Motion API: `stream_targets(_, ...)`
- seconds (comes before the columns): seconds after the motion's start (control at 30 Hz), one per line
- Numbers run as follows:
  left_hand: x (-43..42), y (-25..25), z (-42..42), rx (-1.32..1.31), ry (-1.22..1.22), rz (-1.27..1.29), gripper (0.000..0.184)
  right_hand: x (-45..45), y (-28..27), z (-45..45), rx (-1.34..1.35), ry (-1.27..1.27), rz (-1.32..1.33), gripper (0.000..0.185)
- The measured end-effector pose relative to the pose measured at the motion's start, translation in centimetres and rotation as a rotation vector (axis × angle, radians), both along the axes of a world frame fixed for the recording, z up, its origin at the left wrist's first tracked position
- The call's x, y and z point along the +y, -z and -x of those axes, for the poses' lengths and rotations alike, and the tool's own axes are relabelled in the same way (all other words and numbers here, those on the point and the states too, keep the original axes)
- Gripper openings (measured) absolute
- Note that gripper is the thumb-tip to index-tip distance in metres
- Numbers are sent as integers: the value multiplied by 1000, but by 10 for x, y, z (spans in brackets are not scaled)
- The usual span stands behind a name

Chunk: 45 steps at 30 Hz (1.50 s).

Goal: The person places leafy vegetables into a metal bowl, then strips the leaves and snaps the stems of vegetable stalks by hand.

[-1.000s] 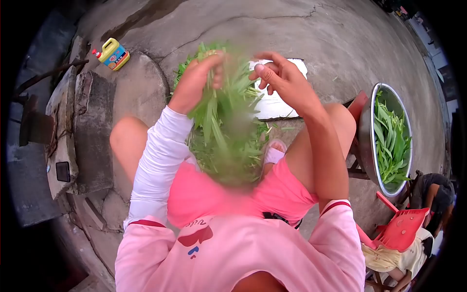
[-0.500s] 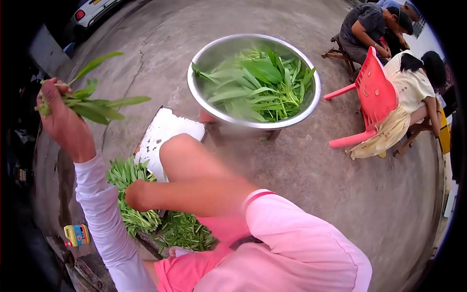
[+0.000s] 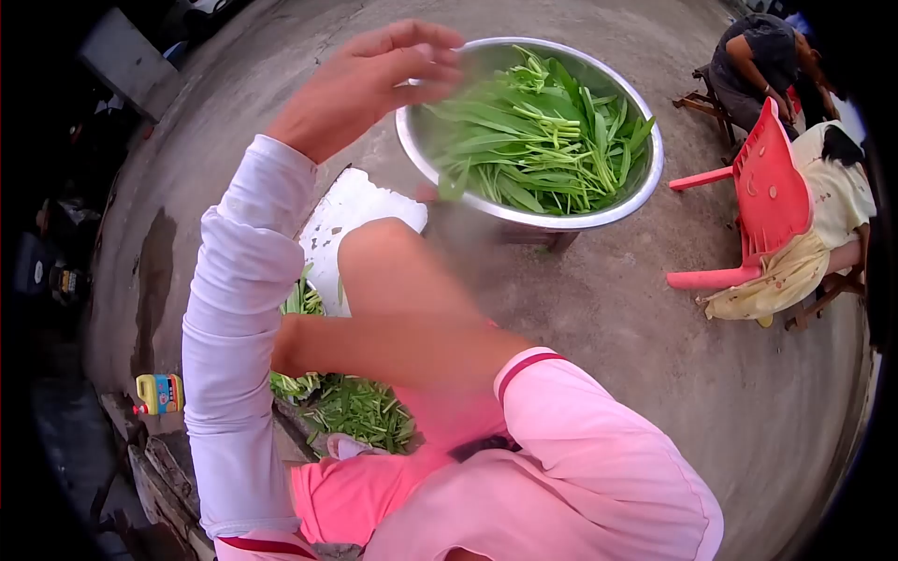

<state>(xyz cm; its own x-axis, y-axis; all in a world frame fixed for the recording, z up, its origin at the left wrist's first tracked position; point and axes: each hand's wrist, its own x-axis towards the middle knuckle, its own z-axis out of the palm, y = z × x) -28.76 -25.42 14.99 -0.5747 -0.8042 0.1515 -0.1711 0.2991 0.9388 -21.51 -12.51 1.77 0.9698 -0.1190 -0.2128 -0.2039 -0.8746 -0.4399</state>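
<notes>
My left hand (image 3: 374, 79), in a white sleeve, is raised at the left rim of a large metal basin (image 3: 645, 192). Its fingers are stretched out and slightly apart, holding nothing visible. Long-leaved greens with pale stems, looking like water spinach (image 3: 552, 131), fill the basin. My bare right arm crosses my lap to the left, its hand (image 3: 286, 344) by a bundle of the same greens (image 3: 304, 297). The left sleeve hides most of that hand, fingers included. Cut green pieces (image 3: 365, 411) lie in a heap below it.
A worn white board (image 3: 360, 210) lies near my knee. At right stand a red plastic chair (image 3: 772, 182) and two seated, bent-over people (image 3: 762, 61). A yellow jug (image 3: 159, 394) sits at left on the concrete ground (image 3: 636, 327).
My left hand has swung right from the far left to the basin and let go of its water spinach. More stems lie on the basin's heap. The view has shifted slightly.
</notes>
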Motion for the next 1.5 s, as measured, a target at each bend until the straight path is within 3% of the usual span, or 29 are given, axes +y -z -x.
stream_targets(0.1, 6, -10, -25, 126, -236, -76, 31, -2, 9, -14, -83, 10, 27, 36)
stream_targets(0.17, 4, -5, -34, 151, -334, -95, 29, -5, 62, -54, -345, 53, 139, 29)
stream_targets(0.23, 12, -2, -41, 115, -341, -130, 27, -4, 67, -57, -446, 101, 168, 24)
stream_targets(0.37, 37, 11, -80, -10, -433, -14, 26, -20, 36, -21, -264, 141, 80, 23)
stream_targets(0.5, 89, 33, -177, 109, -688, -91, 20, -51, -12, 23, 16, 317, 198, 24)
stream_targets(0.57, 117, 69, -235, 73, -836, -95, 25, -64, -16, 43, -45, 367, 226, 24)
stream_targets(0.63, 150, 117, -282, 87, -1079, -271, 23, -81, 2, 55, -302, 358, 163, 20)
stream_targets(0.7, 183, 174, -322, 56, -1194, -427, 32, -77, -13, 59, -215, 425, 194, 32)
stream_targets(0.77, 209, 232, -345, -306, -1244, -512, 42, -70, -19, 51, -95, 451, 248, 42)
stream_targets(0.83, 230, 311, -361, -589, -1245, -417, 51, -71, -14, 45, -43, 409, 257, 44)
stream_targets(0.9, 230, 328, -336, -370, -1367, -683, 58, -69, -10, 38, -50, 385, 216, 42)
stream_targets(1.03, 216, 321, -324, 14, -1281, -656, 34, -63, -4, 18, -29, 347, 237, 36)
stream_targets(1.1, 209, 286, -327, 171, -1315, -608, 21, -58, -9, 4, -88, 396, 212, 32)
stream_targets(1.13, 208, 260, -327, 229, -1252, -579, 19, -55, -11, -4, -118, 413, 199, 30)
stream_targets(1.23, 211, 194, -322, 301, -1131, -438, 20, -44, -5, -29, -547, 358, -22, 23)
stream_targets(1.27, 215, 175, -317, 305, -1104, -387, 20, -36, -7, -38, -630, 363, -198, 24)
stream_targets(1.37, 232, 132, -296, 308, -1051, -289, 24, -14, -16, -54, -563, 386, -556, 25)
stream_targets(1.5, 258, 125, -296, 407, -1000, -308, 28, -6, -19, -67, -519, 258, -633, 26)
